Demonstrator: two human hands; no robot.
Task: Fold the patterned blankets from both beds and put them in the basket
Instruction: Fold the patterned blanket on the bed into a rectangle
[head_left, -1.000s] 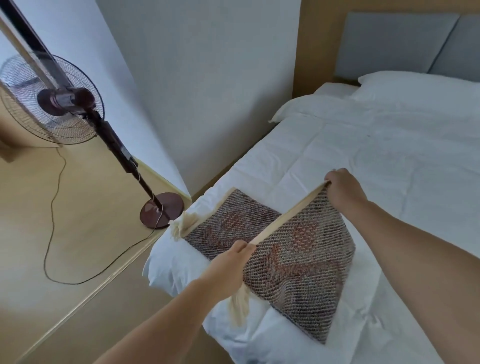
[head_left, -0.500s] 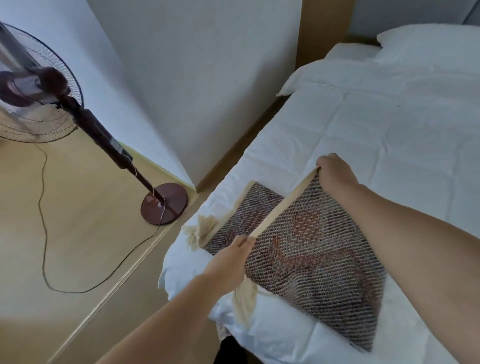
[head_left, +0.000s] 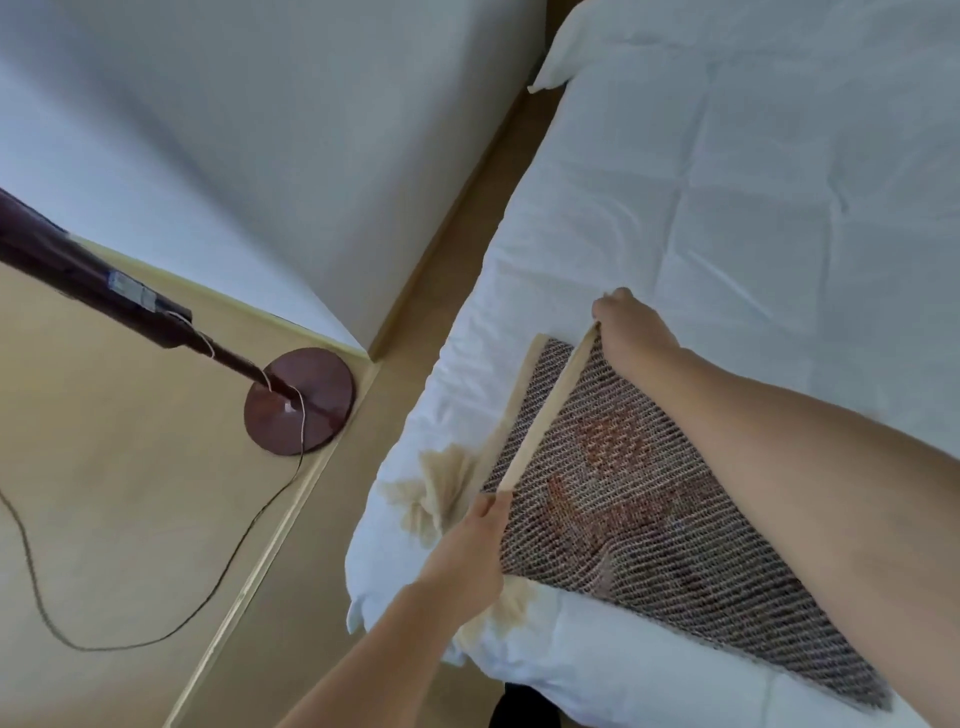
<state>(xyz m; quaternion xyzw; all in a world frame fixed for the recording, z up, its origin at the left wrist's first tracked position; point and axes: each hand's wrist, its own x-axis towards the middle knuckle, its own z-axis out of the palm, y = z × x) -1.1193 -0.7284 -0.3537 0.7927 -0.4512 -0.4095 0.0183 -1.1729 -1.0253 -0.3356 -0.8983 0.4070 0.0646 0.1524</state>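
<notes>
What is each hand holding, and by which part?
The patterned blanket, by its cream border: left hand at the near end, right hand at the far end.

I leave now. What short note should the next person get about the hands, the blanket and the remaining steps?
The left grip pinches the near end of the cream border, the right grip its far end.
The patterned blanket lies doubled on the white bed, near its corner.
Done: folding begun.
Left: finish folding, put it in the basket; basket and other blanket not in view.
</notes>
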